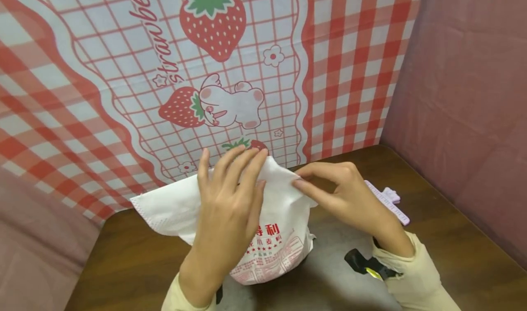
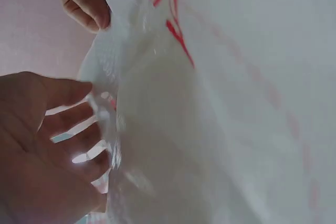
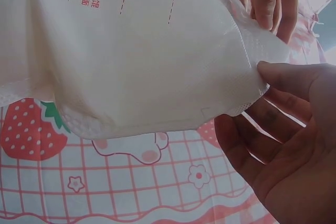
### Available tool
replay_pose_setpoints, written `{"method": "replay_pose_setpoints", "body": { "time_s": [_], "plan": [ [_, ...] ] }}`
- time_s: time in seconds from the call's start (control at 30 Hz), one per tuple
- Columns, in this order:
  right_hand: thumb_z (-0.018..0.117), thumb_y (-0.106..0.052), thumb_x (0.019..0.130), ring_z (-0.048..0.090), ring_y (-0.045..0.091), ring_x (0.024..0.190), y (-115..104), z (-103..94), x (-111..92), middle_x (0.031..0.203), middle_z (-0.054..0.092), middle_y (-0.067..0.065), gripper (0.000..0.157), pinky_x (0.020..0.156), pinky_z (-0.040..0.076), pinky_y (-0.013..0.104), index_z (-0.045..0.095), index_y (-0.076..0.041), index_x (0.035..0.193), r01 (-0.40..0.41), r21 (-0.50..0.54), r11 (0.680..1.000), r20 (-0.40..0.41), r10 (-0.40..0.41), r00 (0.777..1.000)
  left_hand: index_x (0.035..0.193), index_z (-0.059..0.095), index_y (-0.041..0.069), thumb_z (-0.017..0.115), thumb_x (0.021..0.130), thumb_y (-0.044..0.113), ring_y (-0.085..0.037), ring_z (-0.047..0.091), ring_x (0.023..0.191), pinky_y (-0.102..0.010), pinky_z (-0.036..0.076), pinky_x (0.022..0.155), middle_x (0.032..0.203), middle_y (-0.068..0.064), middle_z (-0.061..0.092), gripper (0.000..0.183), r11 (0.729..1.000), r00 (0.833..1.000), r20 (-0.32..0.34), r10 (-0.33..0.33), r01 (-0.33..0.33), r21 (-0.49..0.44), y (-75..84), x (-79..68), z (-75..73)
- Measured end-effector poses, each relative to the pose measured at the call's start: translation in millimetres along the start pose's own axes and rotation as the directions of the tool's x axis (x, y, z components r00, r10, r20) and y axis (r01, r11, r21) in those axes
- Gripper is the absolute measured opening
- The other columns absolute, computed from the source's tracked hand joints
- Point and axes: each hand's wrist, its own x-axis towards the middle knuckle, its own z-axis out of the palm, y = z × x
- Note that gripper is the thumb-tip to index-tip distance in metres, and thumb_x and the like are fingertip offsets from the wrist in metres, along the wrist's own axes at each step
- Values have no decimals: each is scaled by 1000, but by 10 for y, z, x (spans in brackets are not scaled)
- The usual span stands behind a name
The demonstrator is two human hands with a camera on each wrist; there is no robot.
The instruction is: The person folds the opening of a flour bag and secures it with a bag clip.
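A white flour bag [image 1: 269, 251] with red printing stands upright on the table, its top edge folded and slanting off to the left. My right hand [image 1: 350, 199] pinches the upper right corner of the bag between thumb and forefinger. In the right wrist view, that thumb lies on the corner of the white bag [image 3: 147, 77]. Laid against the upper part of the bag, my left hand [image 1: 230, 206] has its fingers spread and nearly straight. In the left wrist view, the left thumb and fingers [image 2: 73, 92] meet the edge of the bag.
A pale lavender clip [image 1: 389, 201] with ruler-like marks lies on the dark wooden table [image 1: 136, 260], right of the right hand. A grey mat [image 1: 329, 279] lies beneath the bag. Behind stands a strawberry-print cloth [image 1: 136, 50], with plain pink cloth [image 1: 465, 96] at the sides.
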Motion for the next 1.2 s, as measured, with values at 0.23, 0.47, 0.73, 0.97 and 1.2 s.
{"method": "replay_pose_setpoints", "body": {
  "time_s": [0.23,0.47,0.73,0.97,1.2],
  "plan": [
    [75,-2,86,67,4,86,7,0,-9,96,72,-10,21,74,52,19,74,-15,102,7,-21,1000,12,-6,1000,123,65,2,56,98,5,-33,59,110,-64,22,111,106,-13,65,27,999,990,-140,16,-21,-38,81,-72,-3],
    [72,-3,89,67,3,87,18,1,-10,97,72,-12,20,73,52,20,74,-17,103,1,-20,1000,43,0,999,102,69,1,51,101,6,-31,63,98,-61,29,108,98,-12,67,19,998,971,-232,61,-67,-18,112,-106,-50],
    [72,-2,89,68,5,91,-9,29,2,100,72,-11,22,76,54,22,73,-17,105,-16,7,1000,87,15,996,89,68,1,54,97,4,-30,63,90,-56,35,93,95,-11,68,16,996,948,-304,90,-92,9,71,-209,-78],
    [76,-4,86,66,5,93,-50,145,22,103,71,-11,26,77,52,19,72,-19,107,-2,-12,1000,106,4,994,89,68,1,59,90,-1,-29,64,90,-51,38,87,95,-11,68,9,994,939,-326,107,-111,6,-23,-238,-124],
    [66,-15,96,66,14,91,-68,284,75,98,71,-1,10,83,49,18,73,-11,102,176,-65,982,-11,-177,984,87,68,2,61,87,-2,-28,64,89,-51,40,87,94,-10,69,8,990,935,-328,137,-134,34,-93,-241,-128]
  ]
}}
